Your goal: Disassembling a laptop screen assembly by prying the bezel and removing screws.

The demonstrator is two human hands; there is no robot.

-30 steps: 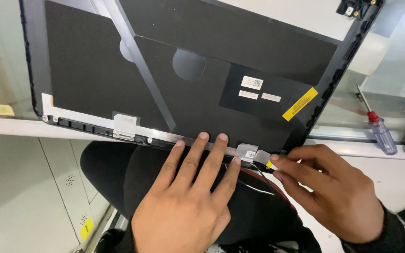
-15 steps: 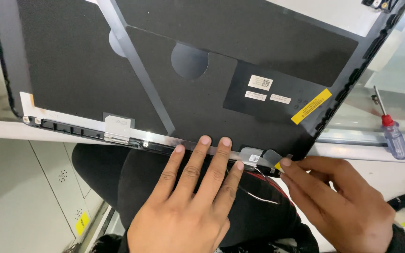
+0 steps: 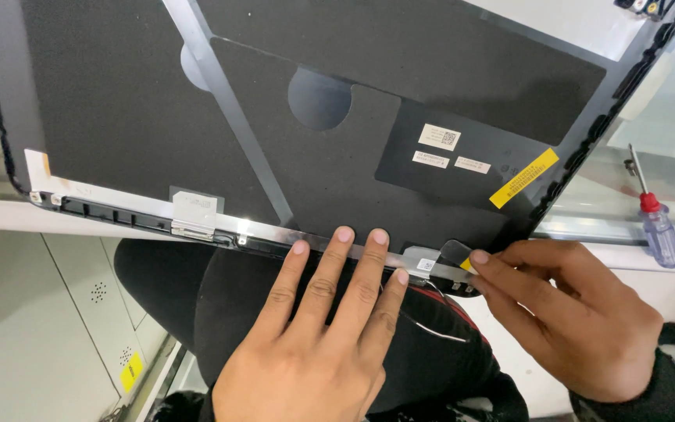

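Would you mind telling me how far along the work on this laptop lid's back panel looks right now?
Done: the lid panel lies inner face up, its black lining and silver strip in place. In hand: the left hand presses flat on the bottom edge while the right hand pinches a small black tab at the corner. Left: thin wires hang loose below the edge; the screwdriver lies unused.

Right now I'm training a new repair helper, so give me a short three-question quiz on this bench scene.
1. True or false: the left hand lies flat with fingertips on the lower edge of the laptop lid.
2. What does the right hand pinch? A) the screwdriver B) a small black tab at the lid's edge C) a white label
3. What colour is the screwdriver collar above its clear handle?

Key: 1 true; 2 B; 3 red.
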